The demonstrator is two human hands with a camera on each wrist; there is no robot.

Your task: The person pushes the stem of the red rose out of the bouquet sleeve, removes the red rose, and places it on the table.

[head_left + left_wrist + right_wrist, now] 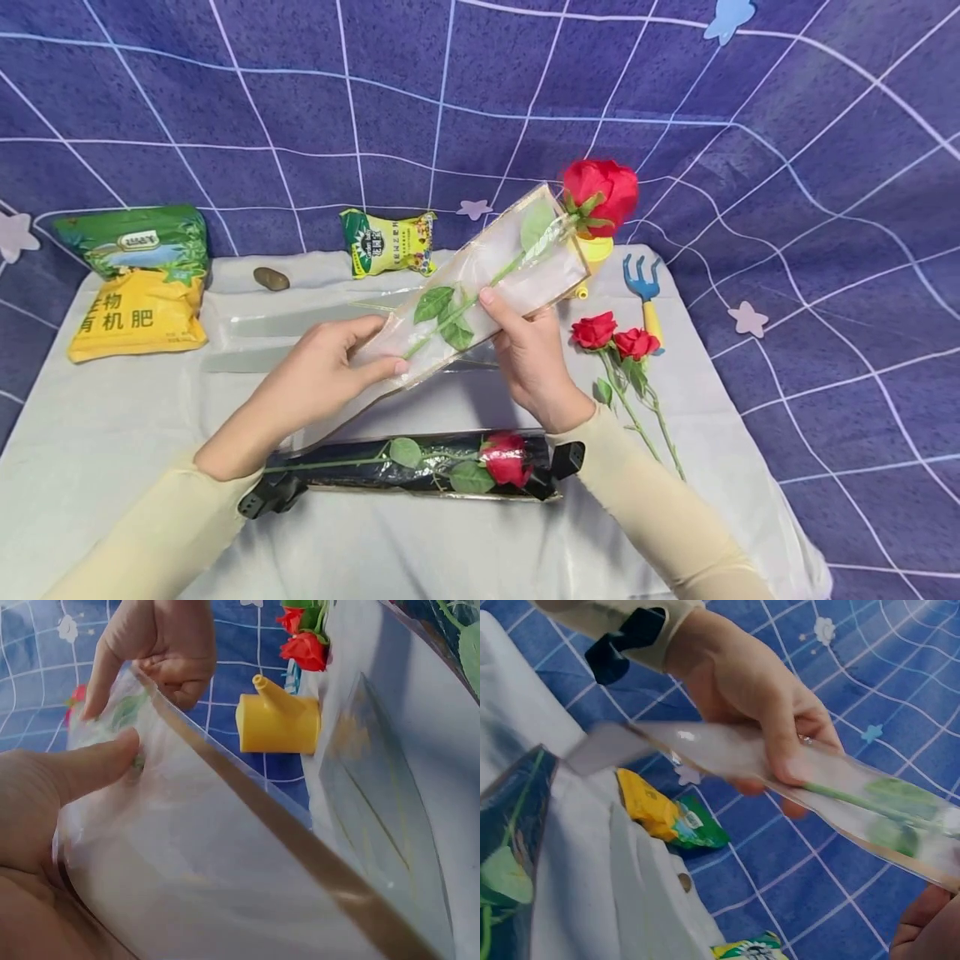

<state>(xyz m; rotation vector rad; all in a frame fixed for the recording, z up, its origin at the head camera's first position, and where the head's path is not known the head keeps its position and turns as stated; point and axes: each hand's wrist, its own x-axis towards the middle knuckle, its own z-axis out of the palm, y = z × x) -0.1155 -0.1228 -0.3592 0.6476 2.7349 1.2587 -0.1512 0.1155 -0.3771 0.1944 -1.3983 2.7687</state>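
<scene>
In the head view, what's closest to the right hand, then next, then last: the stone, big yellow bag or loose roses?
From the right hand:
1. Loose roses, just right.
2. Stone, left, farther back.
3. Big yellow bag, far left.

Head view: right hand's (pixel 536 358) fingers mostly hidden behind the clear wrap (pixel 558 267); yellow watering can (pixel 597 250) mostly blocked by wrap and rose bloom (pixel 603 196). Small packet's (pixel 390 243) fine print too small to read. Left wrist: left hand (pixel 37 799) cut by frame edge. Right wrist: wrap's tail blurred, small packet cropped at bottom.
</scene>
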